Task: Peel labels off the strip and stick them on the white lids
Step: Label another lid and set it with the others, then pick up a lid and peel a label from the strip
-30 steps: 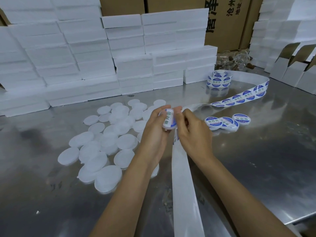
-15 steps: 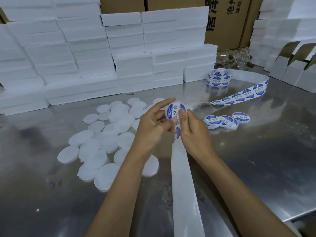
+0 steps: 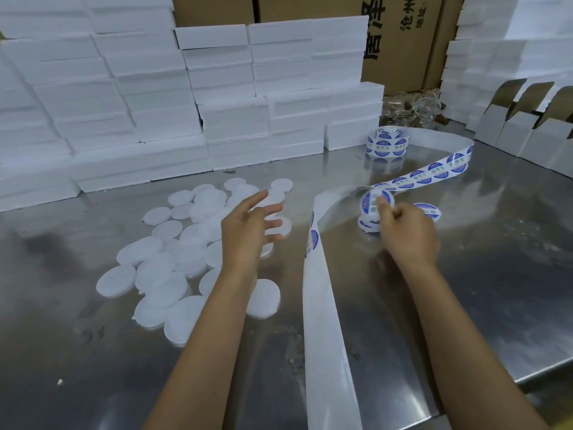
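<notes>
My right hand (image 3: 404,232) pinches a labelled white lid (image 3: 373,201) just above the other labelled lids (image 3: 429,211) on the steel table. My left hand (image 3: 248,228) hovers with fingers spread over the pile of plain white lids (image 3: 167,274), holding nothing. The label strip (image 3: 434,173) runs from a roll (image 3: 387,142) at the back, curves toward me, and its bare backing (image 3: 322,321) trails off the table's front edge. One blue label (image 3: 313,238) still sits on the strip near the bend.
Stacks of white foam boxes (image 3: 155,103) wall the back of the steel table (image 3: 465,290). Brown cartons (image 3: 403,32) stand behind them. Open white cardboard boxes (image 3: 527,128) line the right side. Clear jars (image 3: 412,107) lie at the back right.
Both hands held the lid together at the centre. Now my right hand has carried the labelled lid right to the finished ones, and my left hand has let go and moved left over the plain lids.
</notes>
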`<state>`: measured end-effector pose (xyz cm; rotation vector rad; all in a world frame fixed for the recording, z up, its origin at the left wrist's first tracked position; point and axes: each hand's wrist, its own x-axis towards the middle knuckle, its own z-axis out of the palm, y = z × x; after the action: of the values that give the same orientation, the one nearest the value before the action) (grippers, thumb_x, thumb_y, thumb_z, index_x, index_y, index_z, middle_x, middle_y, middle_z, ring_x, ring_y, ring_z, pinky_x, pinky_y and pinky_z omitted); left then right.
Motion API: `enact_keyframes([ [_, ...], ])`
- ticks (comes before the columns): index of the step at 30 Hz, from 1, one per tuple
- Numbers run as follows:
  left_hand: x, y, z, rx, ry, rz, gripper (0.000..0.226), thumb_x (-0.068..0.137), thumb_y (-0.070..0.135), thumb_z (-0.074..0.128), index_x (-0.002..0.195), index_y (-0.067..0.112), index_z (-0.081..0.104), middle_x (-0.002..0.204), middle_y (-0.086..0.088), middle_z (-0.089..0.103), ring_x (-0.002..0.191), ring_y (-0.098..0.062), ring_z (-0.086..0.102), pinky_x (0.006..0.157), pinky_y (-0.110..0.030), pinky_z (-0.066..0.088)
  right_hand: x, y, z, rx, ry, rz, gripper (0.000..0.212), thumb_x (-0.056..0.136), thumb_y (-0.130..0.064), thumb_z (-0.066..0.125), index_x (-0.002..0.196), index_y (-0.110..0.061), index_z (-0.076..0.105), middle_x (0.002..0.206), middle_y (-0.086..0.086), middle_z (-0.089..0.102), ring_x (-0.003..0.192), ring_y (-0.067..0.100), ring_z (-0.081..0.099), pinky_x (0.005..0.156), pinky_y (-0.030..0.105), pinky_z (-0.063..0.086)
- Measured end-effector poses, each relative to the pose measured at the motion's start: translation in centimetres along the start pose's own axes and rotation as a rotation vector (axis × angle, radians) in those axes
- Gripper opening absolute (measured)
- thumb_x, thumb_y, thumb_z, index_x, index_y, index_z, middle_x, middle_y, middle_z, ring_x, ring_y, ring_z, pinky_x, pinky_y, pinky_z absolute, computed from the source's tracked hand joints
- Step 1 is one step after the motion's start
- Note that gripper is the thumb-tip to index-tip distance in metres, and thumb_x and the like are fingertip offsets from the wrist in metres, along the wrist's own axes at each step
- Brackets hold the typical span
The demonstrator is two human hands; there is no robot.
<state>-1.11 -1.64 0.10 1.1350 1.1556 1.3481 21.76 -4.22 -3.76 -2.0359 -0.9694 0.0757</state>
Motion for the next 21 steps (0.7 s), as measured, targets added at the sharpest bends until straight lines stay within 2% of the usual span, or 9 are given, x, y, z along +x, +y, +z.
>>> enact_keyframes([
  [3,0.5,0.1,-0.8,-0.031,0.105,-0.010,0.030,0.100,0.008,0.047,0.113,0.021,0.070,0.088,0.005,0.077,0.073,-0.014,0.073,0.054,-0.020,0.055,0.8,1.4,-0.5,-0.118,0.014,0.121,0.057,0.095,-0.059,0.043,0.080,-0.008,0.064,0.091,0.014,0.068,0.088,0.035,0.059,0.072,0.034,0.038],
  [5,0.9,0.1,-1.1,-0.039,0.161,-0.019,0.030,0.100,0.006,0.045,0.109,0.020,0.070,0.085,0.005,0.076,0.074,-0.016,0.073,0.054,-0.020,0.055,0.9,1.6,-0.7,-0.151,0.032,0.163,0.056,0.091,-0.060,0.048,0.078,-0.008,0.064,0.089,0.014,0.068,0.088,0.036,0.061,0.071,0.034,0.039],
  [8,1.3,0.0,-1.7,-0.040,0.207,-0.029,0.029,0.100,0.006,0.043,0.102,0.021,0.068,0.079,0.007,0.074,0.071,-0.014,0.071,0.051,-0.019,0.054,0.2,0.6,-0.9,-0.053,0.111,0.114,0.044,0.091,-0.053,0.054,0.074,-0.012,0.058,0.080,0.006,0.062,0.085,0.035,0.060,0.069,0.033,0.036],
  [11,1.6,-0.1,-2.0,-0.060,0.217,-0.039,0.030,0.099,0.004,0.042,0.103,0.017,0.068,0.085,-0.001,0.075,0.074,-0.020,0.070,0.053,-0.022,0.056,-1.5,-1.8,-0.4,0.117,0.132,-0.146,0.022,0.089,-0.036,0.056,0.075,-0.020,0.056,0.077,-0.005,0.061,0.082,0.024,0.056,0.067,0.031,0.036],
  [14,1.9,-0.3,-2.3,-0.046,0.236,-0.033,0.029,0.099,0.005,0.042,0.105,0.017,0.068,0.087,0.000,0.075,0.075,-0.020,0.071,0.052,-0.020,0.055,-3.2,-6.0,0.7,0.181,-0.037,-0.566,0.013,0.087,-0.026,0.062,0.075,-0.020,0.064,0.069,-0.016,0.057,0.083,0.017,0.053,0.069,0.030,0.036],
  [15,2.0,-0.4,-2.3,-0.039,0.238,-0.028,0.029,0.099,0.006,0.043,0.105,0.017,0.068,0.087,0.001,0.074,0.075,-0.019,0.071,0.052,-0.020,0.055,-3.7,-7.4,1.3,0.121,-0.139,-0.703,0.010,0.087,-0.025,0.063,0.080,-0.021,0.068,0.074,-0.016,0.059,0.088,0.018,0.054,0.074,0.030,0.037],
  [17,2.2,-0.5,-2.2,-0.023,0.239,-0.021,0.026,0.101,0.009,0.044,0.105,0.019,0.068,0.086,0.004,0.073,0.077,-0.018,0.071,0.051,-0.018,0.054,-4.2,-9.6,2.7,-0.137,-0.315,-0.912,0.016,0.089,-0.025,0.060,0.099,-0.022,0.072,0.097,-0.001,0.067,0.100,0.022,0.054,0.089,0.032,0.038],
  [19,2.3,-0.6,-2.0,-0.013,0.237,-0.017,0.024,0.102,0.011,0.045,0.105,0.020,0.067,0.086,0.007,0.072,0.079,-0.018,0.072,0.052,-0.018,0.054,-4.5,-11.1,4.1,-0.399,-0.435,-0.937,0.026,0.091,-0.025,0.060,0.115,-0.021,0.068,0.116,0.008,0.061,0.109,0.026,0.051,0.100,0.035,0.037],
  [21,2.3,-0.6,-1.9,-0.013,0.231,-0.020,0.025,0.102,0.010,0.045,0.102,0.022,0.067,0.086,0.007,0.072,0.078,-0.018,0.072,0.051,-0.018,0.053,-4.6,-11.9,5.1,-0.522,-0.494,-0.906,0.016,0.091,-0.022,0.060,0.105,-0.016,0.064,0.116,0.011,0.059,0.101,0.025,0.047,0.104,0.036,0.034],
])
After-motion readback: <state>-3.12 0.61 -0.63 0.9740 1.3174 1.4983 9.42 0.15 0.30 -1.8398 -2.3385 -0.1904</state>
